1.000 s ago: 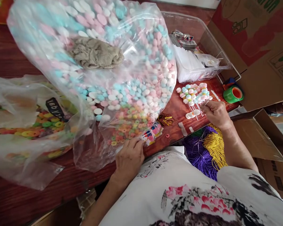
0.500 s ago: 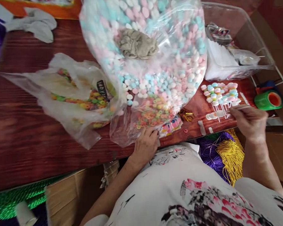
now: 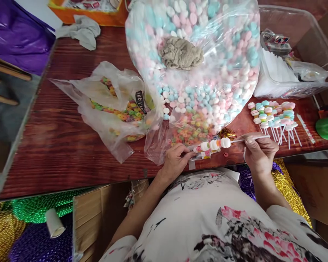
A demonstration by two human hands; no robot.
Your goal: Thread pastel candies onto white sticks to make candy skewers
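Observation:
My right hand (image 3: 259,151) pinches the thin white stick of a candy skewer (image 3: 215,145), held nearly level. White, pink and orange candies are threaded along it, and its far end points at my left fingertips. My left hand (image 3: 176,162) rests at the table's front edge, its thumb and fingers closed on the end of a small printed plastic bag (image 3: 206,154). Whether the skewer's tip is inside the bag, I cannot tell. Gold twist ties (image 3: 226,134) lie just behind the skewer. Several finished candy skewers (image 3: 273,114) lie in a group to the right.
A huge clear bag of pastel candies (image 3: 207,87) fills the table's middle, with a crumpled cloth (image 3: 182,53) on it. Left stands a bag of ring cereal (image 3: 120,109). A clear plastic bin (image 3: 287,87) and green tape (image 3: 326,127) are at the right.
My right hand has moved left from beside the skewer pile, bringing one candy skewer over to my left hand. My left hand stays by the printed bags. The view has shifted left.

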